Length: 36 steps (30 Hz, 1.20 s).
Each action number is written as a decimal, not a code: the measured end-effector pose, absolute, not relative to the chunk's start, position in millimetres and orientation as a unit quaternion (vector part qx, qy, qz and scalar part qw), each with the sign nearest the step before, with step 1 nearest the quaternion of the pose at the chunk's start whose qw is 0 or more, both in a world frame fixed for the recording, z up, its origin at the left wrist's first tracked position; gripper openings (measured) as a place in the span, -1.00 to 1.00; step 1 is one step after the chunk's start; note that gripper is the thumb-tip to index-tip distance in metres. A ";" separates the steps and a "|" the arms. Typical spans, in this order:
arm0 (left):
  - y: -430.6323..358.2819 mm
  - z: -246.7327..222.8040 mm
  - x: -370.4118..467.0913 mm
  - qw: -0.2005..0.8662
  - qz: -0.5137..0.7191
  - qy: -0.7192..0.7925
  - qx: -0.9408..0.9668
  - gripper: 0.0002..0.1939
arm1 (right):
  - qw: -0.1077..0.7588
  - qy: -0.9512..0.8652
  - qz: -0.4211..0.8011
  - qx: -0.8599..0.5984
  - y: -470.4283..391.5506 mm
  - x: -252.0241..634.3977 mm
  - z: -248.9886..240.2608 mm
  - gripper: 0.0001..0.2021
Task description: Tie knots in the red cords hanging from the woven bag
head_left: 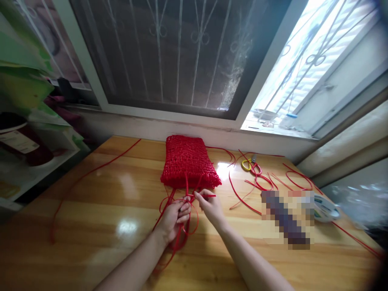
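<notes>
A red woven cord bag [190, 159] rests on the wooden table near the wall, its lower edge toward me. Red cords [187, 184] run from that edge down to my hands. My left hand [176, 216] is closed around several of these cords, with loops hanging below it. Beside it, my right hand [209, 205] pinches a red cord whose short end [210, 196] sticks out to the right. The fingertips of both hands are close together just below the bag. Exactly how the cords cross between the fingers is too small to make out.
Scissors [251, 165] with yellow and red handles lie right of the bag among loose red cord pieces [239, 194]. A white spool [325, 208] sits at the right, beside a pixelated dark object [285, 218]. One long cord [91, 171] curves across the left. A barred window stands behind.
</notes>
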State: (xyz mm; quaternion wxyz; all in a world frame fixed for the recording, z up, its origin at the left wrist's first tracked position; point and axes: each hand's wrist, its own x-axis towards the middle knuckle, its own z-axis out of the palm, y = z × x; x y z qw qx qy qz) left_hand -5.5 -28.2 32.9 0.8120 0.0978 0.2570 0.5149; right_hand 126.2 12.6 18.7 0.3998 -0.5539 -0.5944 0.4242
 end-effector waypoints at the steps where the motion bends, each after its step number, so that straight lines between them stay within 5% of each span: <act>1: -28.6 34.3 -7.1 0.826 0.505 0.242 0.063 -0.95 | 0.392 -0.585 0.448 -0.551 13.4 125.3 15.9 -0.68; 7: -31.4 35.7 -12.9 0.863 0.466 0.149 -0.123 -0.86 | 0.326 -0.551 0.547 -0.539 13.1 118.2 2.7 -0.72; 17: -35.2 37.2 1.8 0.827 0.501 0.242 -0.080 -0.88 | 0.300 -0.544 0.572 -0.536 16.5 114.4 -2.7 -0.85; 26: -37.0 19.4 15.1 0.604 0.552 0.500 0.283 -0.69 | 0.316 -0.715 0.253 -0.570 17.6 133.9 32.8 -0.90; 31: -38.1 6.4 12.9 0.454 0.554 0.559 0.418 -0.82 | 0.296 -0.813 0.207 -0.457 9.5 115.4 68.7 -0.82; 36: -36.9 -1.4 8.7 0.448 0.567 0.562 0.401 -0.88 | 0.217 -0.855 0.191 -0.431 10.2 90.1 77.9 -0.87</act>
